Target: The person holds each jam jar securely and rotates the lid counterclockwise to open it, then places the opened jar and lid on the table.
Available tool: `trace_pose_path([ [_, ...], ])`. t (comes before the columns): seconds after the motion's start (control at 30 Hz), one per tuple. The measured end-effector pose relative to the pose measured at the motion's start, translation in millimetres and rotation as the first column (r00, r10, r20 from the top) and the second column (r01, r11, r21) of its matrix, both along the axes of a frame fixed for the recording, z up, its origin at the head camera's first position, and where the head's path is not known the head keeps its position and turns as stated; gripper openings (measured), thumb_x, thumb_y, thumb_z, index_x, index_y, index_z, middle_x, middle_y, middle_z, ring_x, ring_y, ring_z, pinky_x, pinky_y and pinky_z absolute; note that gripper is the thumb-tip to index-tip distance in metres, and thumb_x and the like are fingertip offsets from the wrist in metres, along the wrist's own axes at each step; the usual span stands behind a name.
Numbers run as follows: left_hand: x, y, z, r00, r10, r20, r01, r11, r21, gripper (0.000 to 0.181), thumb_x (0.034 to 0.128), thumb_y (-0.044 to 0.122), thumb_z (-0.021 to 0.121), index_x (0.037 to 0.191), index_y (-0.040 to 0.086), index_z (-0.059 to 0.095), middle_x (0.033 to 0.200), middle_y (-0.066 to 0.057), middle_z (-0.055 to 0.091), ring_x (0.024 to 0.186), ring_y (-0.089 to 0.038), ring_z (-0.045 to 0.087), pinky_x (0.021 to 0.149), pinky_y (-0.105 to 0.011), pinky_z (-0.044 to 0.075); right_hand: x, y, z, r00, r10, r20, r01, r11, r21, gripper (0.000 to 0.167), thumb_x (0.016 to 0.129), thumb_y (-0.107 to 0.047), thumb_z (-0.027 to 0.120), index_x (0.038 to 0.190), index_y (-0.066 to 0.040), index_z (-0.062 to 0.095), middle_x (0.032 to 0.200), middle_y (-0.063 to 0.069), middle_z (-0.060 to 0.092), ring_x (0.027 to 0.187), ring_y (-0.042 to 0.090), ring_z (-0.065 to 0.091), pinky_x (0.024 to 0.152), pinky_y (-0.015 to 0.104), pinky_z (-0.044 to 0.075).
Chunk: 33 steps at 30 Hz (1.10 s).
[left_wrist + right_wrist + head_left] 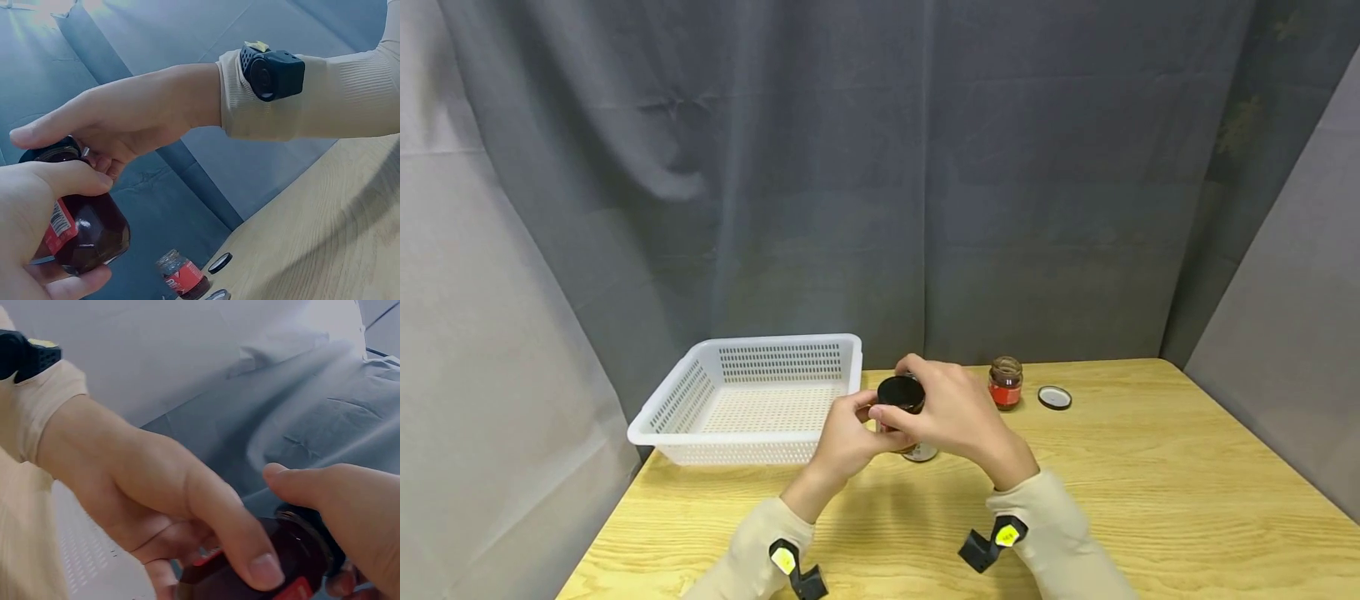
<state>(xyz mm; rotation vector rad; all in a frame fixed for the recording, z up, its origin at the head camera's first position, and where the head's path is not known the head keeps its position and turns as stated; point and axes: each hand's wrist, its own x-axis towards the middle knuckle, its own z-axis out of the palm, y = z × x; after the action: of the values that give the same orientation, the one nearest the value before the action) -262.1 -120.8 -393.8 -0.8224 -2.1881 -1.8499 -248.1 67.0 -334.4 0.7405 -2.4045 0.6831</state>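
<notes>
A glass jar (100, 228) with dark red-brown contents and a red label is held up above the table. My left hand (844, 437) grips its body, thumb on the near side and fingers around the back. My right hand (958, 414) holds the black lid (901, 390) at the jar's top, thumb and fingers on opposite sides of the rim. In the right wrist view the lid (322, 534) appears at the jar's neck, partly covered by the right hand. Whether the lid is loose, I cannot tell.
A white perforated basket (745, 451) stands at the left. Farther right are a lidless jar (1005, 385) with a red label and a dark-rimmed lid (1055, 397) lying flat. Below the held jar, a round pale-topped thing (922, 452) on the wooden table (1150, 483) is mostly hidden.
</notes>
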Motion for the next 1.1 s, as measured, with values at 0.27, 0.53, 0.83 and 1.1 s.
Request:
trace_pose_path([
  [0.27, -2.5, -1.9, -6.3, 0.999, -0.012, -0.04, 0.013, 1.0, 0.015, 0.034, 0.0752, 0.007, 0.091, 0.107, 0.009, 0.078, 0.104, -0.004, 0.073, 0.098, -0.021, 0.067, 0.083, -0.041, 0.058, 2.4, -6.7, -4.7, 0.998, -0.057, -0.026, 0.057, 0.998, -0.001, 0.046, 0.083, -0.059, 0.075, 0.101, -0.017, 0.071, 0.079, -0.006, 0.064, 0.061, 0.011, 0.054, 0.051, 0.029, 0.044],
  [0.53, -1.1, -2.8, -7.0, 1.0, -0.002, -0.023, 0.002, 1.0, 0.023, 0.041, 0.0729, 0.006, 0.092, 0.111, 0.01, 0.076, 0.107, -0.002, 0.074, 0.1, -0.024, 0.068, 0.083, -0.041, 0.057, 3.3, -7.0, -3.8, 0.999, 0.009, 0.037, -0.008, 0.999, -0.048, 0.043, 0.085, -0.052, 0.076, 0.104, -0.014, 0.07, 0.085, -0.005, 0.066, 0.068, 0.013, 0.057, 0.056, 0.029, 0.048],
  [0.83, 0.6, 0.8, -2.9, 0.999, 0.008, -0.042, -0.007, 1.0, 0.015, 0.039, 0.0745, 0.008, 0.091, 0.111, 0.009, 0.076, 0.106, -0.003, 0.073, 0.096, -0.024, 0.067, 0.078, -0.04, 0.057, 3.9, -2.2, -3.9, 0.998, 0.061, -0.01, -0.062, 0.997, -0.049, 0.038, 0.087, -0.047, 0.075, 0.108, -0.016, 0.071, 0.092, -0.007, 0.066, 0.074, 0.011, 0.058, 0.061, 0.029, 0.05],
  [1.1, 0.7, -0.5, -1.8, 1.0, 0.014, -0.009, -0.014, 0.999, 0.034, 0.043, 0.0727, 0.007, 0.092, 0.113, 0.01, 0.078, 0.11, -0.003, 0.072, 0.1, -0.025, 0.066, 0.082, -0.038, 0.057, 1.5, -1.8, -4.5, 0.995, 0.099, 0.01, -0.099, 0.995, -0.028, 0.039, 0.09, -0.048, 0.074, 0.113, -0.016, 0.07, 0.096, -0.007, 0.065, 0.077, 0.011, 0.058, 0.062, 0.028, 0.05],
])
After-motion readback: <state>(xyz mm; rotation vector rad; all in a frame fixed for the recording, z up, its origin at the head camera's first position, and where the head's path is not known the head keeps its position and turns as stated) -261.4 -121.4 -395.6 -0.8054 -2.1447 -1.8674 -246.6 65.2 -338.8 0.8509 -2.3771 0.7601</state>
